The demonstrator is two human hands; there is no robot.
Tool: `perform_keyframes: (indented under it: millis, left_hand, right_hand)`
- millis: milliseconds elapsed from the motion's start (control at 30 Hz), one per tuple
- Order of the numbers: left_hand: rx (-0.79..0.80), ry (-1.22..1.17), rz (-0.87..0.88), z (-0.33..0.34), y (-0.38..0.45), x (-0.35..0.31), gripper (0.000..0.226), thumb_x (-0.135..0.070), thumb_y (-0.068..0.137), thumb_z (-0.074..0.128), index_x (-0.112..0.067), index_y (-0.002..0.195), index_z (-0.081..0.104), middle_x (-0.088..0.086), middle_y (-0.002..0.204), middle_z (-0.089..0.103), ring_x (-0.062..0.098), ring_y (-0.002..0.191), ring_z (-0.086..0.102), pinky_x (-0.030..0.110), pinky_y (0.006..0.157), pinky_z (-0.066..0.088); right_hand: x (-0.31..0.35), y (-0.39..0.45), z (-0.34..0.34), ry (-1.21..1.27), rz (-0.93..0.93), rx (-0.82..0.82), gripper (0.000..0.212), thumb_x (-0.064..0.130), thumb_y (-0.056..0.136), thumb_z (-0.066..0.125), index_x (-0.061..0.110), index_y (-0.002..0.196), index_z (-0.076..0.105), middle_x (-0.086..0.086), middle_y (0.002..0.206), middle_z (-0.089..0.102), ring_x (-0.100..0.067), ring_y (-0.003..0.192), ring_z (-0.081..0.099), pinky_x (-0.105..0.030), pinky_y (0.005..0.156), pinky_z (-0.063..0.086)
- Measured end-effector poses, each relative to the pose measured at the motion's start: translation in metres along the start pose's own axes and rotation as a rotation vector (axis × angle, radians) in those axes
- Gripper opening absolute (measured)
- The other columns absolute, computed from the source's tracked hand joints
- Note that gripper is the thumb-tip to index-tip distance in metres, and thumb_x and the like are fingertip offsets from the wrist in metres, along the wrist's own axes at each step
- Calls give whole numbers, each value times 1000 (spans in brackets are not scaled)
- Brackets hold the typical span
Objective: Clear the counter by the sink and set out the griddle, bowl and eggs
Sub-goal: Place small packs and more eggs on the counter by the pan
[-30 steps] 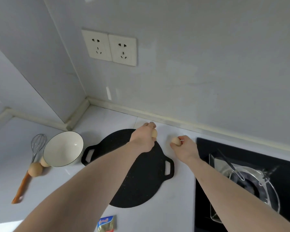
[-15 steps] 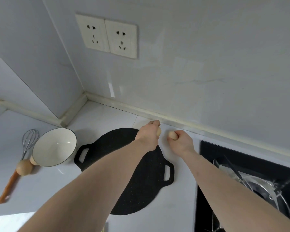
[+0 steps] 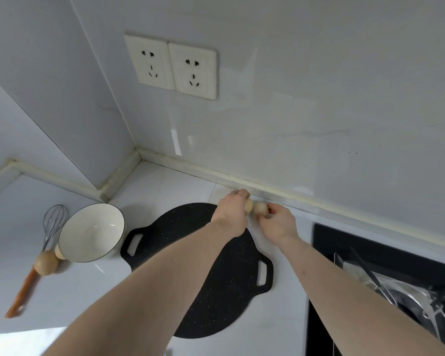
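The person is reaching both arms to the back of the counter [image 3: 165,291], just behind the far rim of the black griddle [image 3: 216,265]. The left hand [image 3: 231,214] is curling its fingers round one egg [image 3: 248,205], and the right hand [image 3: 276,224] is pinching a second egg [image 3: 260,209] between thumb and fingertips. The two shells are sitting so close that they look to be touching.

That closeness is the first risk: any nudge together could be cracking one shell against the other. The eggs are also hovering near the strip where wall meets counter, so a hurried lowering could be knocking them on that hard edge. Once released on the smooth white surface they may be rolling (nothing there is stopping them), perhaps toward the dark cooktop [image 3: 344,253] at the right or onto the griddle.

The cream bowl [image 3: 93,232] is standing well to the left, with two more eggs [image 3: 46,263] and a whisk [image 3: 52,227] just beside it.
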State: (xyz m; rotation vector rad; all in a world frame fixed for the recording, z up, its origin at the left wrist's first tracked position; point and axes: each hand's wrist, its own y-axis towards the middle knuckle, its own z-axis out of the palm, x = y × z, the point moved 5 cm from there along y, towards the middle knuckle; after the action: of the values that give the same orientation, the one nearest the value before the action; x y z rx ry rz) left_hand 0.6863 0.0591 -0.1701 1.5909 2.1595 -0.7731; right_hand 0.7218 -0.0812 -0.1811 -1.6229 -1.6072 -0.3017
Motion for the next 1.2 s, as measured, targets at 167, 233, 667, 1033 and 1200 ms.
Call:
perform_keyframes:
  millis: [167, 233, 667, 1033, 1200]
  left_hand:
    - [1, 10, 7, -2, -5, 4, 57, 4, 91, 62, -17, 143, 49, 3, 140, 54, 29, 119, 59, 39, 100, 53]
    - [1, 9, 12, -3, -6, 6, 57, 4, 90, 62, -17, 142, 50, 3, 140, 54, 29, 119, 59, 39, 100, 53]
    - [-55, -152, 70, -31, -77, 27, 57, 1, 97, 57, -24, 147, 49, -5, 151, 47, 14, 110, 61, 28, 105, 49]
    - [-79, -109, -127, -75, -255, 164, 39, -10, 102, 56, -33, 133, 58, -16, 144, 49, 8, 102, 63, 10, 89, 46]
    - [-163, -38, -263, -110, -299, 245, 33, -13, 100, 57, -31, 126, 61, -15, 139, 51, 6, 91, 65, 21, 84, 52]
  right_hand:
    - [5, -8, 1, 31, -1, 16, 20, 24, 97, 61, 13, 113, 64, 2, 103, 61, -20, 100, 57, -25, 85, 39]
    - [6, -12, -1, 26, 5, 19, 36, 24, 98, 62, 11, 131, 60, -2, 115, 60, -23, 112, 57, -24, 89, 37]
    - [16, -52, -15, -57, -68, -41, 56, 38, 95, 67, 19, 145, 49, -5, 145, 48, -25, 120, 59, -34, 99, 48]
    - [77, -187, 74, -78, -430, 122, 38, 18, 93, 69, 34, 126, 60, 19, 124, 50, -3, 111, 56, -26, 91, 55]
    - [104, -236, 138, -148, -452, 299, 36, 20, 95, 67, 38, 126, 59, 25, 124, 48, 1, 113, 54, -20, 88, 55]
